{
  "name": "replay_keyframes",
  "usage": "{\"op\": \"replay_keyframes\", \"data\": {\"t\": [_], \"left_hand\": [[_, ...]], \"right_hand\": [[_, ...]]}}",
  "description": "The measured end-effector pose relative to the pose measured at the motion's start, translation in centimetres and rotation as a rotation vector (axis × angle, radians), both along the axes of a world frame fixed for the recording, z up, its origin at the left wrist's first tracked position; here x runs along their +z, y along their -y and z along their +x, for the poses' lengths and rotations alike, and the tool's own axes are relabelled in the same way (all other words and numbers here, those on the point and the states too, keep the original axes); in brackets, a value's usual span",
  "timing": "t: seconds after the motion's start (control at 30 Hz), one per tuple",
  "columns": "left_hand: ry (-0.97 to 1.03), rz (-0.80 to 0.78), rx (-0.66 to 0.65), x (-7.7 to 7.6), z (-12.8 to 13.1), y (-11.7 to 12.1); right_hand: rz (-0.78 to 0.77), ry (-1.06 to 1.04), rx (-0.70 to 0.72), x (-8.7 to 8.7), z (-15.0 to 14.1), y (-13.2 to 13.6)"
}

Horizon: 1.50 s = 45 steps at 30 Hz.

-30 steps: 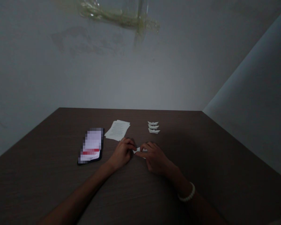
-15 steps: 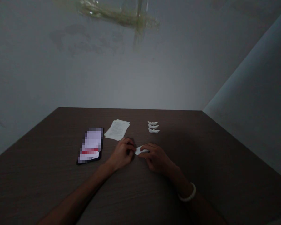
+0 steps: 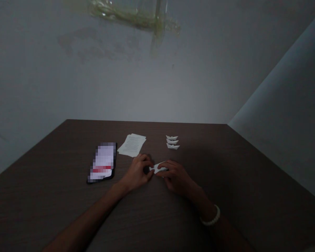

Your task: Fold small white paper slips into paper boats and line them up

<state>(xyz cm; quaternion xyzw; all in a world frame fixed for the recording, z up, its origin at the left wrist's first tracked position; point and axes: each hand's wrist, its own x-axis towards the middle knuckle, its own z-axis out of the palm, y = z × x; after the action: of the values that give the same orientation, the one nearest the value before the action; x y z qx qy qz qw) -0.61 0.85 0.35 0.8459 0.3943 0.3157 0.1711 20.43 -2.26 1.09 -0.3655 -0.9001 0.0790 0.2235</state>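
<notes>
A small white piece of folded paper (image 3: 159,168) lies between my two hands, low over the table. My left hand (image 3: 139,171) pinches its left end between thumb and fingers. On the other side, my right hand (image 3: 174,176) grips the right part, and its fingers cover much of the sheet. Just beyond the hands, three white paper boats (image 3: 172,142) stand in a row, one behind another. Past my left hand is a loose stack of printed paper sheets (image 3: 132,145).
A phone (image 3: 102,162) with a lit, blurred screen rests left of the hands on the dark brown table (image 3: 157,217). Behind the table's far edge rises a grey wall (image 3: 157,87) with stains and yellowish tape. Another wall (image 3: 291,105) slants along the right.
The fingers have shifted on the paper, and more of its white surface shows between the hands. My left thumb has moved apart from the fingers around its end. The boats, sheets and phone stay put.
</notes>
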Motion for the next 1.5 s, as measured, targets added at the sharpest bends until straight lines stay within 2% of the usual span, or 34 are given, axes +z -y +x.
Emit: {"op": "replay_keyframes", "data": {"t": [0.23,1.03,1.33,1.5], "left_hand": [[-0.005,0.003,-0.028,0.0,-0.1,-0.2],[0.047,-0.005,-0.032,0.2,0.0,-0.3],[0.047,0.013,-0.024,-0.7,-0.2,-0.4],[0.02,-0.007,-0.023,0.0,-0.1,-0.1]], "right_hand": [[0.002,0.01,0.002,0.0,0.0,0.0],[-0.043,0.19,-0.047,1.6,-1.0,0.4],[-0.015,0.062,-0.009,0.2,-0.2,0.1],[-0.002,0.019,-0.005,0.0,-0.2,0.1]]}}
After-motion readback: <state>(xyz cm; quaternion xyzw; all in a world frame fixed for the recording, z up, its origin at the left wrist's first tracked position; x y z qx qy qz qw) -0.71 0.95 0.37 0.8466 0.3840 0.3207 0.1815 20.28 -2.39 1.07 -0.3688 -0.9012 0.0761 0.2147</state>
